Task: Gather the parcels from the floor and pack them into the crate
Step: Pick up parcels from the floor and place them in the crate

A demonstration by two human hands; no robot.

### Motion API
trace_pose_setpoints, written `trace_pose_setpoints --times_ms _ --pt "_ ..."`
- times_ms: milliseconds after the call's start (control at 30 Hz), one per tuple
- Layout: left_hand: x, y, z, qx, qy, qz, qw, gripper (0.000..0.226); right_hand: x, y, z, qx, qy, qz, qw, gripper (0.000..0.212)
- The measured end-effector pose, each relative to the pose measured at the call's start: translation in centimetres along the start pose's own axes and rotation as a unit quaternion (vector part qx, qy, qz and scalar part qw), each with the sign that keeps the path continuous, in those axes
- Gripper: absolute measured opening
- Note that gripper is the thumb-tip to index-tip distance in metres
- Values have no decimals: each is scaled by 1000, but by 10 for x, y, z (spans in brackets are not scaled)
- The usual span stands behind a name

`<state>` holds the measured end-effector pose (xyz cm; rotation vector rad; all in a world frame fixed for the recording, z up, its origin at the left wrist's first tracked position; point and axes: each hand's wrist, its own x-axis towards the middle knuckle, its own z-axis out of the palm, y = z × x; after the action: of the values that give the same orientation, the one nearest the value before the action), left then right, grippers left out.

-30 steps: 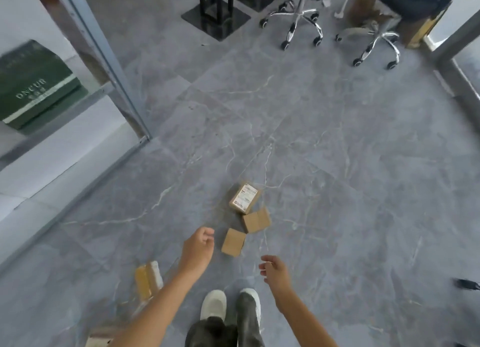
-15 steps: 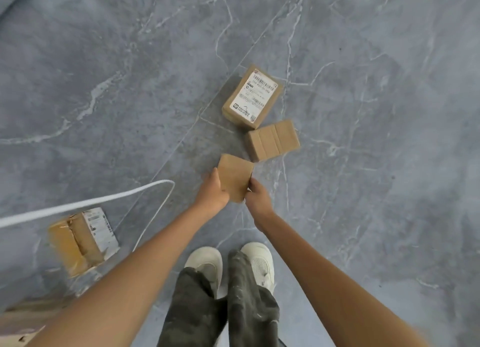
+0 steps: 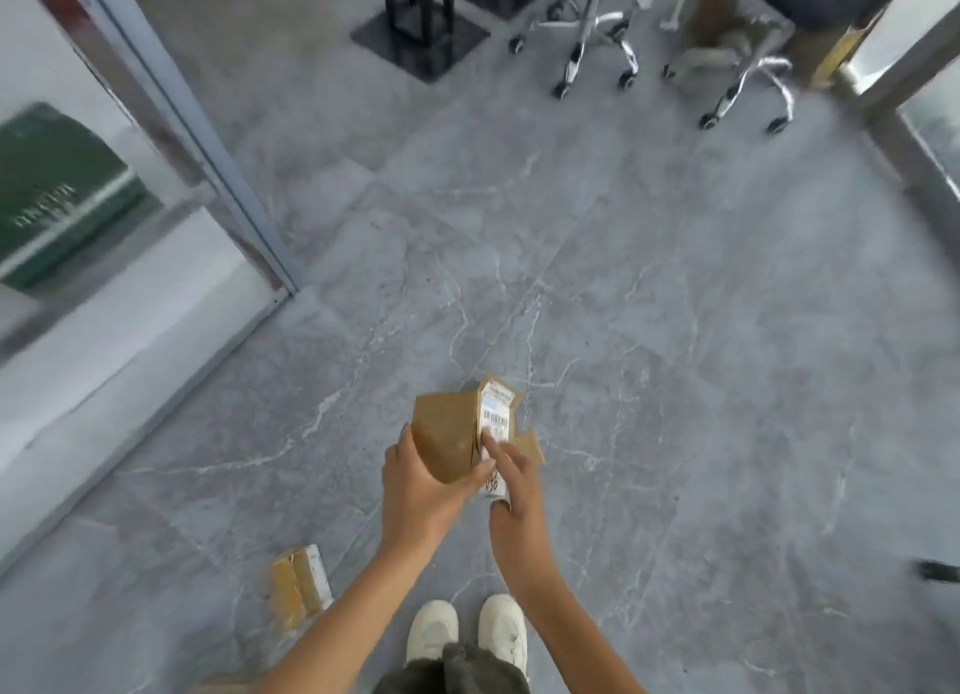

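Centrally, just toward 6 o'clock from mid-view, the held parcel (image 3: 447,436) is a small brown cardboard box raised above the grey veined floor (image 3: 675,381). A white barcode label (image 3: 494,423) covers its 3 o'clock face. The left hand (image 3: 423,485) cups the box from 7 o'clock, fingers curled beneath it and thumb on its edge. The right hand (image 3: 517,490) clamps the labelled side, index finger along the label and thumb underneath. A second parcel (image 3: 531,446) shows one corner at 3 o'clock of the box. A taped parcel (image 3: 298,587) lies on the floor at 7 o'clock.
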<state>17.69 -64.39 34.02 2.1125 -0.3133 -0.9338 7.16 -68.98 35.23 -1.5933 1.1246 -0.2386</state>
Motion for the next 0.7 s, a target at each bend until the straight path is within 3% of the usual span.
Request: trace_pose_setpoints --times_ms 200,267,367,433,533,633,700 --pt "-87 174 -140 -181 120 37 975 52 -63 -217 -55 -25 -34 -193 980 82" --pt "-116 222 -184 -231 119 83 962 39 -85 -278 -77 3 -7 -262 965 73" --pt "-159 274 -233 -283 96 144 943 22 -108 -350 -108 80 42 -294 951 54" --pt "-188 300 -258 -315 68 174 931 25 -122 -387 -124 126 -7 -281 951 54" --pt "-227 323 -283 -295 31 215 930 52 -147 -424 -138 199 -106 -268 937 47" --pt "-268 331 -303 -281 -3 254 926 73 -176 -445 -147 222 -128 -284 924 48" --pt "-292 329 -312 -267 -24 266 926 68 -193 -450 -152 221 -128 -303 918 48"
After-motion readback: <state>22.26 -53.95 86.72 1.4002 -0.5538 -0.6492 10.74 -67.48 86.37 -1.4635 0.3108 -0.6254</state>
